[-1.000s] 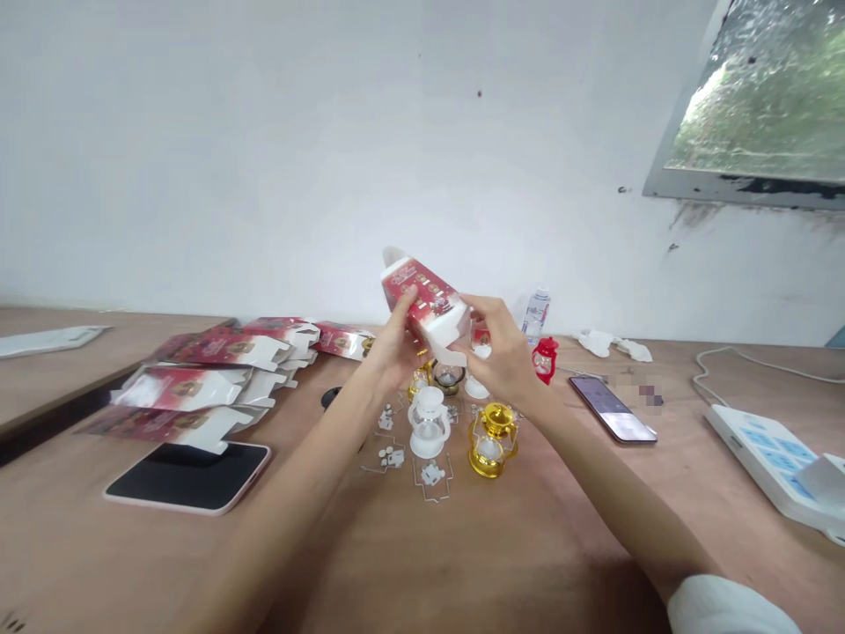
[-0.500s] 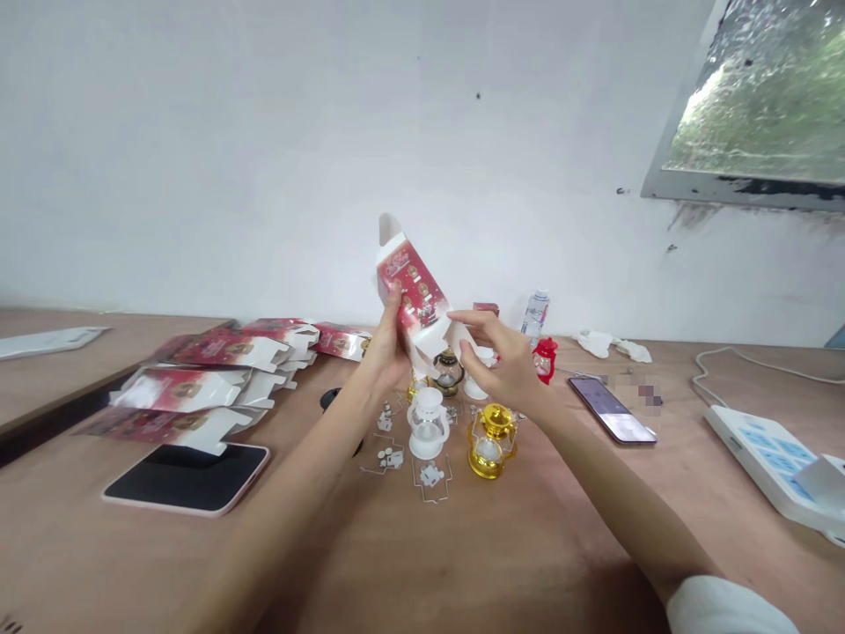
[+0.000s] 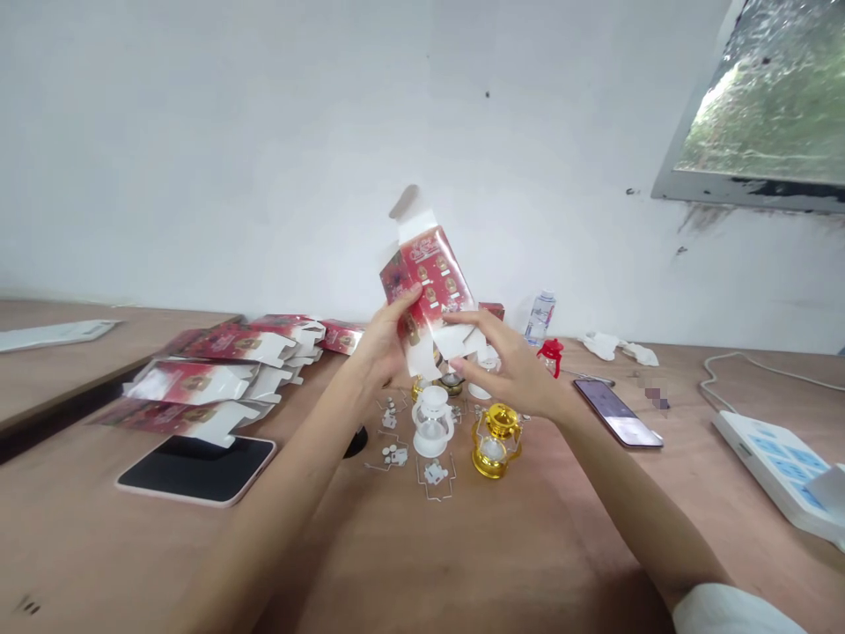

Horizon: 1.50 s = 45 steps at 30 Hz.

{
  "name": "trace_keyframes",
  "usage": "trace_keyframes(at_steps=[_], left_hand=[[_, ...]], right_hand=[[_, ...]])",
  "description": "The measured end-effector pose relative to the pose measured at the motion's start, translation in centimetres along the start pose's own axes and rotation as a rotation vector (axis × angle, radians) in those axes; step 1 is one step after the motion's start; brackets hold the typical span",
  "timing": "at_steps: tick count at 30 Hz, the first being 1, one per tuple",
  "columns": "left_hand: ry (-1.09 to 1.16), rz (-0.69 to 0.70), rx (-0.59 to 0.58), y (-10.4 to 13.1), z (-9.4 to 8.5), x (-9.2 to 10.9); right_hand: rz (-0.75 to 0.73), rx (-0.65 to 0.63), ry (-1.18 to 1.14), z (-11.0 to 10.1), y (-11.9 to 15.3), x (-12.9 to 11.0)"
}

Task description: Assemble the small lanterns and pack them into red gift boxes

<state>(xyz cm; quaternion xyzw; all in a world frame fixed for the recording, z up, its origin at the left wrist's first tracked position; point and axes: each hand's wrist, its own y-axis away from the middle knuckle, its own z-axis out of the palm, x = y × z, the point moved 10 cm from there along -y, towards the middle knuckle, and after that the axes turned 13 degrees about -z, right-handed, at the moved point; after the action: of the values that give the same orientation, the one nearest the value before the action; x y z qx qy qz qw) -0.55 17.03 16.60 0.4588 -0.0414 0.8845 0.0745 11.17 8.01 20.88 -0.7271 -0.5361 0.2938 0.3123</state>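
Note:
A red printed carton [image 3: 439, 269] with white end flaps is held up and tilted over the table. My left hand [image 3: 386, 339] grips its left side, thumb on the printed face. At the carton's lower flaps is my right hand [image 3: 505, 365], its thumb and fingers spread apart around the white flaps; whether it pinches one is unclear. Below stand a white lantern [image 3: 432, 423] and a gold lantern [image 3: 495, 443], with white parts and bent wires [image 3: 436, 475] in front. A darker lantern is partly hidden behind the hands.
Flat red cartons [image 3: 198, 383] lie stacked at left, above a dark-screened phone [image 3: 198, 471]. At right are a red lantern [image 3: 550, 355], a clear bottle [image 3: 540, 317], another phone [image 3: 619, 412], crumpled tissue [image 3: 600, 345] and a white power strip [image 3: 779, 471].
The carton has turned and opened wider, now showing two printed sides, and its top flap tilts differently. My right hand's fingers have shifted along the lower flaps. The view has moved slightly.

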Motion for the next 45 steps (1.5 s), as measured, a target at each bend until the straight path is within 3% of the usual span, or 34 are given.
trace_keyframes(at_steps=[6, 13, 19, 29, 36, 40, 43, 45], left_hand=[[-0.093, 0.046, -0.099, 1.3, 2.3, 0.2], [-0.138, 0.113, -0.097, 2.5, 3.3, -0.7], [-0.099, 0.092, -0.119, 2.4, 3.2, -1.1], [-0.120, 0.148, -0.164, 2.4, 3.4, -0.6], [-0.335, 0.315, -0.187, 2.5, 3.7, 1.2], [-0.448, 0.532, 0.055, 2.7, 1.2, 4.6], [-0.474, 0.725, 0.327, 2.4, -3.4, 8.9], [-0.568, 0.761, 0.564, 1.3, -7.6, 11.7]], right_hand=[[0.106, 0.206, 0.022, -1.3, 0.8, 1.9], [0.118, 0.022, -0.097, 1.2, 0.6, 1.7], [0.089, -0.049, -0.083, 2.6, 0.3, 1.3], [0.098, -0.007, 0.019, 2.0, 0.4, 0.8], [0.165, 0.287, -0.009, -1.7, 1.0, 1.9], [0.293, 0.289, -0.027, -2.7, 1.8, 4.1], [0.344, 0.243, 0.032, -3.7, 2.2, 4.4], [0.361, 0.102, 0.095, -3.7, 2.1, 4.0]])
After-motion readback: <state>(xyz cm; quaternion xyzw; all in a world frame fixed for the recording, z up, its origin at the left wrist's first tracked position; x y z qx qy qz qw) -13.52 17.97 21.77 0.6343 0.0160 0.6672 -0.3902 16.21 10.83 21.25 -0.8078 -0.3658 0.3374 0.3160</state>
